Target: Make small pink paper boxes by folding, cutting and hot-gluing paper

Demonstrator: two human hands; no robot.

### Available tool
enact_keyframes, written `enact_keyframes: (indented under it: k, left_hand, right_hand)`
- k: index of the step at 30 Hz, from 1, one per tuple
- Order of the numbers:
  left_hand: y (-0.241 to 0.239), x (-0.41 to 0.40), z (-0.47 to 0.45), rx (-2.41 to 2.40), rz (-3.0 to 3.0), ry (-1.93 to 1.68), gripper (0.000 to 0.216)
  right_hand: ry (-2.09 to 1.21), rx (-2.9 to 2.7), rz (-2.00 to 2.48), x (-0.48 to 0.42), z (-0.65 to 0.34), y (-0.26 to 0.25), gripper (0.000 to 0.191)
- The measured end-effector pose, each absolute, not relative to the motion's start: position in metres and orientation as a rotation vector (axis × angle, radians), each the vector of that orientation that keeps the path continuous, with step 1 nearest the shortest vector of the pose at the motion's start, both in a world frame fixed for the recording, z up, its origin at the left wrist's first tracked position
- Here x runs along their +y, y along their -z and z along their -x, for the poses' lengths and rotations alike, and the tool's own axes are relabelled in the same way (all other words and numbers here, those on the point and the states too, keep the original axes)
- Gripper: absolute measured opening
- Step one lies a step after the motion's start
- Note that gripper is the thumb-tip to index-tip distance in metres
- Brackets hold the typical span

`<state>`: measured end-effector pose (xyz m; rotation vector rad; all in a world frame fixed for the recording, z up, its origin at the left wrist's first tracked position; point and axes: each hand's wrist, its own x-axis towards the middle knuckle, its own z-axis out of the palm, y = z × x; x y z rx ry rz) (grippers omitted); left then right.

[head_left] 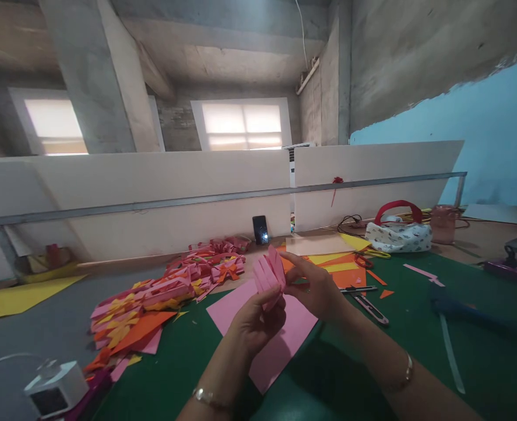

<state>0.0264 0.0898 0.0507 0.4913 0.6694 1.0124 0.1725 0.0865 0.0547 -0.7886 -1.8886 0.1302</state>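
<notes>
Folded pink paper (268, 275), pleated into several layers, is held up above a flat pink sheet (285, 351), near its upper edge. The left hand (257, 320) holds it from below, its grip closed on the lower part of the folds. The right hand (317, 287) meets the right edge with its fingers curled, its grip narrow; whether those fingertips pinch a layer, I cannot tell. Each wrist wears a bracelet.

The pink sheet lies turned cornerwise on a green mat (166, 368) that covers part of the bench (478, 234). Just beyond the right hand, orange and yellow sheets overlap, and a utility knife (372, 309) lies on the mat near the right forearm. Farther right, a pale narrow strip (451, 356) rests on the green surface.

To the left, a long heap of pink, orange and yellow paper pieces (166, 292) stretches back across the bench. Behind it a phone (261, 230) leans upright against white panels (219, 217). A patterned pouch (399, 238) with a red handle stands at the back right, beside a pinkish jar (443, 225). A white cube-shaped adapter (57, 389) sits at the near left.
</notes>
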Motion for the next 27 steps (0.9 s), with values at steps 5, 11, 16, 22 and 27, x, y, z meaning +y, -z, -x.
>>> enact_keyframes:
  k: [5, 11, 16, 22, 27]
  left_hand:
    - [-0.053, 0.088, -0.02, 0.638, -0.488, -0.854, 0.006]
    - [-0.049, 0.084, -0.022, 0.649, -0.559, -0.778, 0.01]
    - [-0.048, 0.083, -0.032, 0.884, -0.945, -1.174, 0.035]
    - [-0.059, 0.079, -0.033, 0.993, -1.869, -1.585, 0.015]
    - [-0.056, 0.08, -0.031, 0.928, -1.783, -1.551, 0.007]
  right_hand:
    - [0.267, -1.944, 0.649, 0.086, -0.178, -0.062, 0.039]
    - [0.548, -1.994, 0.711, 0.078, -0.182, -0.073, 0.013]
    - [0.438, -1.998, 0.797, 0.084, -0.188, -0.071, 0.01]
    - [0.235, -1.901, 0.842, 0.087, -0.19, -0.067, 0.014]
    - [0.105, -1.892, 0.821, 0.085, -0.187, -0.068, 0.029]
